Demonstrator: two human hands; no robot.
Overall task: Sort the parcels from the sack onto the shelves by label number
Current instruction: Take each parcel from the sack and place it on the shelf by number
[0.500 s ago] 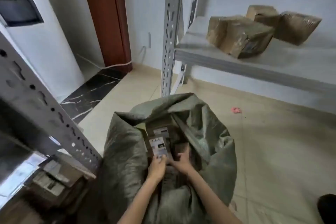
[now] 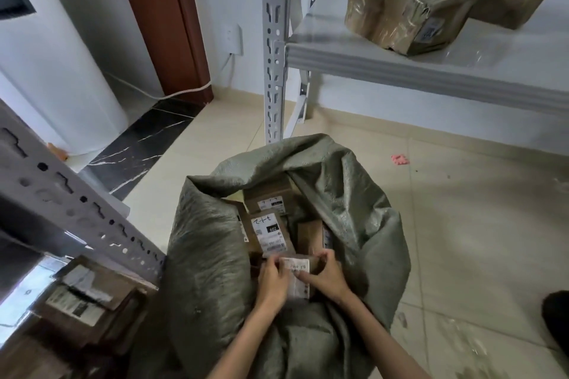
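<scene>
Your left hand (image 2: 272, 281) and right hand (image 2: 327, 277) both grip a small brown cardboard parcel with a white label (image 2: 298, 274), fingers curled round its sides, inside the open mouth of the grey-green woven sack (image 2: 354, 212) on the floor. More labelled brown boxes (image 2: 268, 232) sit at 12 o'clock from it. At 2 o'clock, two taped cardboard boxes (image 2: 406, 12) rest on the grey metal shelf (image 2: 431, 71).
</scene>
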